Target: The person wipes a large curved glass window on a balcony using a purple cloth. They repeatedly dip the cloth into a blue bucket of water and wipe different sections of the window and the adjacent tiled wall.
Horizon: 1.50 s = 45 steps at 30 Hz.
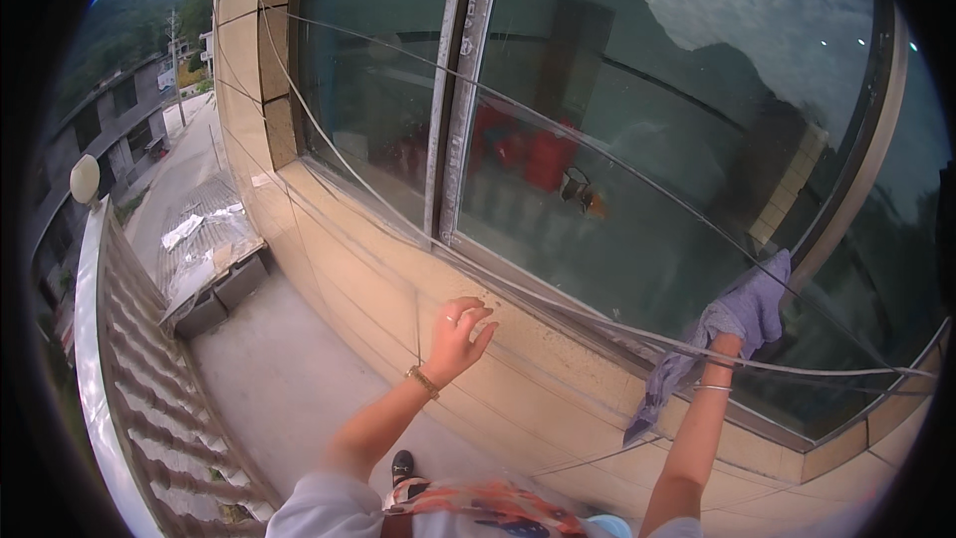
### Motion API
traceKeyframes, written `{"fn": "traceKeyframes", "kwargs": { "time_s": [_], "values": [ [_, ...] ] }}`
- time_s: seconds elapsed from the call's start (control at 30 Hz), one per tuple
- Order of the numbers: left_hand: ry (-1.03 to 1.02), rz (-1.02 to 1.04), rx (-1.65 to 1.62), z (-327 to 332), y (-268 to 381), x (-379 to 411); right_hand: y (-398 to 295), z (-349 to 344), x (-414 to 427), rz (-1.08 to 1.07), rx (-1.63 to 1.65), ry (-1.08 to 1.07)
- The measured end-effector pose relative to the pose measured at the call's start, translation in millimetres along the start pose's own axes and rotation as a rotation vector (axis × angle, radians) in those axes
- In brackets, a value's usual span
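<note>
A purple-grey cloth (736, 314) covers my right hand (736, 325), which presses it against the lower right part of a large window pane (597, 254), close to the frame's right upright. One end of the cloth hangs down over the sill. The cloth hides my right fingers. My left hand (463, 336), with a ring and a wrist bracelet, is raised in front of the tiled wall below the window, its fingers apart and nothing in them. Thin cables (597, 323) cross in front of the glass and pass by my right wrist.
A balustrade with a pale rail (93, 359) runs along the left. Grey blocks (220, 295) stand at the far end of the balcony floor (299, 373), near a corrugated roof sheet (194, 232). A light blue rounded object (611, 525) shows low beside me.
</note>
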<state>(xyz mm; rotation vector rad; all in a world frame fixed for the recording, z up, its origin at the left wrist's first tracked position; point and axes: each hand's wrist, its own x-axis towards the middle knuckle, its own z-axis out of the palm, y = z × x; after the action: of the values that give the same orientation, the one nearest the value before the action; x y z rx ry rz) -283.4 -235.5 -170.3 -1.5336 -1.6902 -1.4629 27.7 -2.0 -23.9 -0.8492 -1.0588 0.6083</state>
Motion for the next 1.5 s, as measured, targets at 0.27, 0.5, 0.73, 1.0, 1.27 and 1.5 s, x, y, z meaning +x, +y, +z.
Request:
{"fn": "traceKeyframes", "kwargs": {
  "time_s": [0.27,0.5,0.73,1.0,1.27,1.5],
  "values": [
    [0.248,0.818,0.41,-75,-27,92,17,52,-54,-0.007,-0.211,0.048],
    [0.133,1.262,0.494,-59,-51,154,20,76,-109,0.039,-0.279,0.024],
    [0.507,1.248,0.624,-97,-36,233,15,95,-119,0.036,-0.319,0.014],
    [0.392,0.769,0.47,-159,4,385,0,113,-101,-0.024,-0.379,-0.054],
    [0.475,0.19,0.341,-193,-61,539,-35,148,-43,-0.408,-0.591,-0.206],
    [0.468,0.3,0.398,-164,-41,592,-106,209,60,-0.624,-0.703,-0.066]
  ]
}}
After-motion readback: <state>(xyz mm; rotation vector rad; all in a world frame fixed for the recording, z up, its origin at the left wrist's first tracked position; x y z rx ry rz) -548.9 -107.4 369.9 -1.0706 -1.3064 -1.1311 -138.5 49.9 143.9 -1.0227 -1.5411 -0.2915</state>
